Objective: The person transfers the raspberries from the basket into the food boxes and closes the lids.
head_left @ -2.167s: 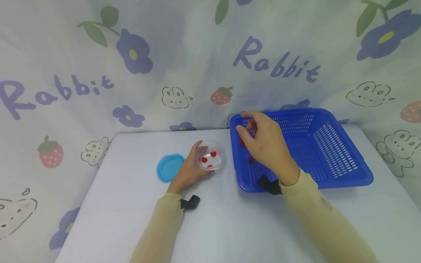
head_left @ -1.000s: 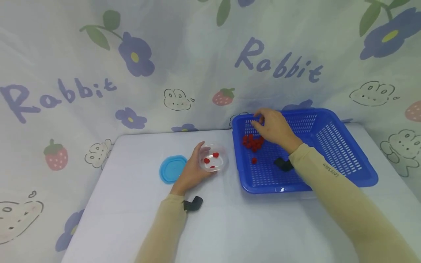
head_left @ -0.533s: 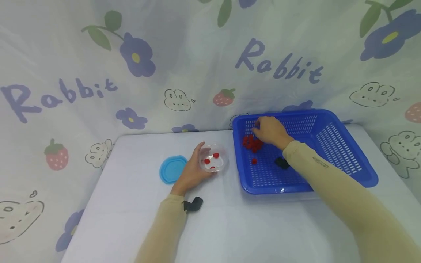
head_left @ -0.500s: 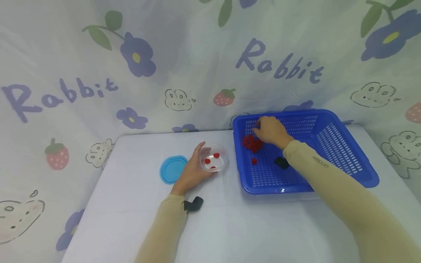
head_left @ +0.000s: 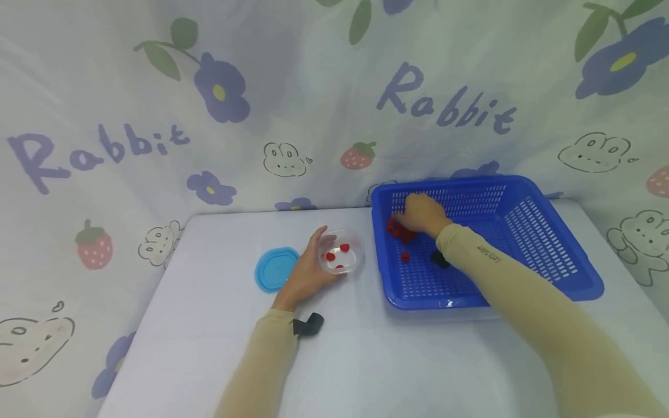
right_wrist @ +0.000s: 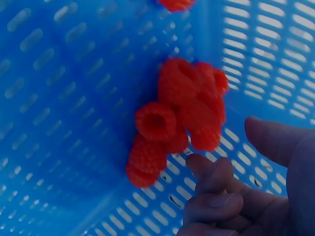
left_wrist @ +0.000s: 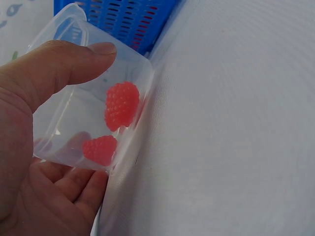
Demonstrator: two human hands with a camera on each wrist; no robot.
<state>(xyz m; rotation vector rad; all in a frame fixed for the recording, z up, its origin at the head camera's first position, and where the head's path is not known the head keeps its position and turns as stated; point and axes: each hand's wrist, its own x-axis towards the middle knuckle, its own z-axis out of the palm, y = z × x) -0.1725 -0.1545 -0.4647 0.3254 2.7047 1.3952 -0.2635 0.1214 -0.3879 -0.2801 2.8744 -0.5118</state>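
Note:
My left hand point(head_left: 307, 274) holds a clear plastic tub point(left_wrist: 64, 115) upright on the table, thumb on one side and fingers on the other. Red raspberries point(left_wrist: 122, 104) lie on the tub's floor. My right hand point(head_left: 423, 213) is down inside the blue basket point(head_left: 444, 302), right beside a heap of raspberries point(right_wrist: 192, 98). In the right wrist view its thumb and bent fingers stand apart, with nothing between them. The fingertips are close to the heap; whether they touch it I cannot tell. One raspberry point(head_left: 405, 256) lies apart, nearer the basket's front.
A light blue lid point(head_left: 277, 269) lies on the white table point(head_left: 345, 360), left of the tub and partly behind my left hand. The basket stands to the tub's right, close to the printed cloth point(head_left: 313, 104) at the back.
My right hand first rose and drew right, away from the heap, then came down and left to it. My left hand keeps hold of the tub in the same place.

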